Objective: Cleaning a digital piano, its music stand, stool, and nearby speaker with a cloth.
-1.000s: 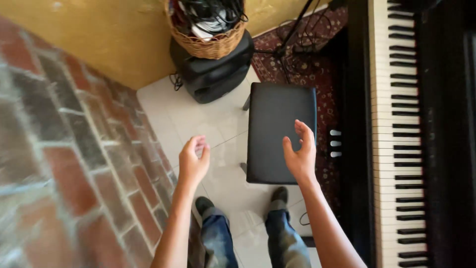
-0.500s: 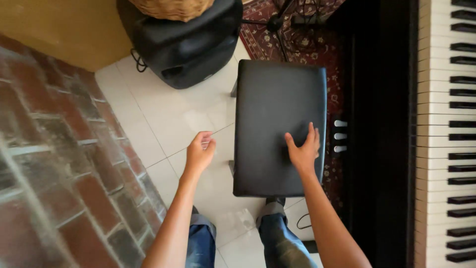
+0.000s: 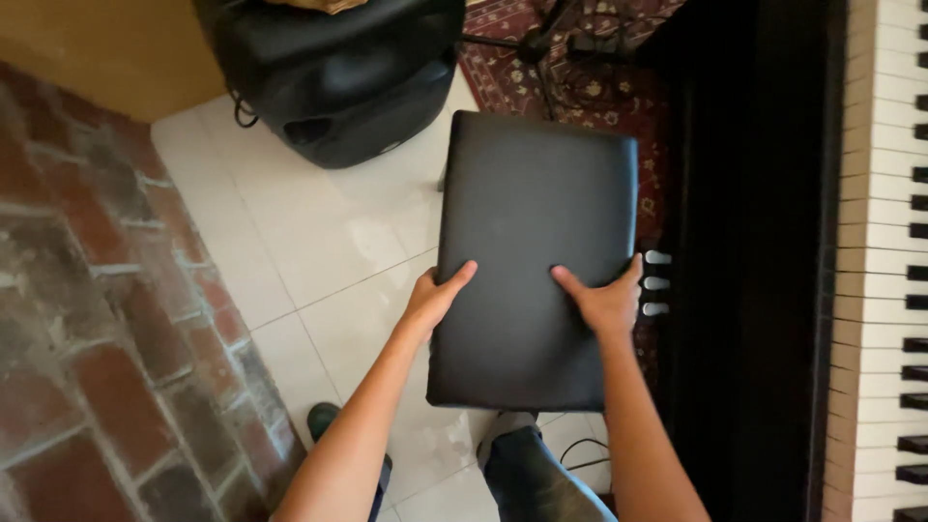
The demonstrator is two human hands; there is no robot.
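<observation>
Fingers of the left hand (image 3: 437,295) are hidden under the left edge of the black piano bench (image 3: 532,242), with only the thumb laid on top; the bench is gripped by that edge. The right hand (image 3: 607,300) is pressed on the seat near its right edge, thumb spread across the padding, fingers curled over the side and partly out of sight; the bench is clasped there too. The bench legs are concealed beneath the seat. One bench is seen, standing over pale floor tiles (image 3: 319,251) just left of the piano (image 3: 773,251), whose body is cut off at the right, top and bottom, so that only part of the keyboard (image 3: 884,242) is shown. Three pale pedals (image 3: 656,283) are counted just right of the bench. One black speaker (image 3: 338,77) is set at the far side, its top cropped. A dark stand (image 3: 541,43) on the patterned red rug (image 3: 580,87) is hard to make out. A brick wall (image 3: 97,338) is seen at the left. Two legs in jeans (image 3: 532,478) are partly visible at the near edge, and one dark shoe (image 3: 324,420) is made out
</observation>
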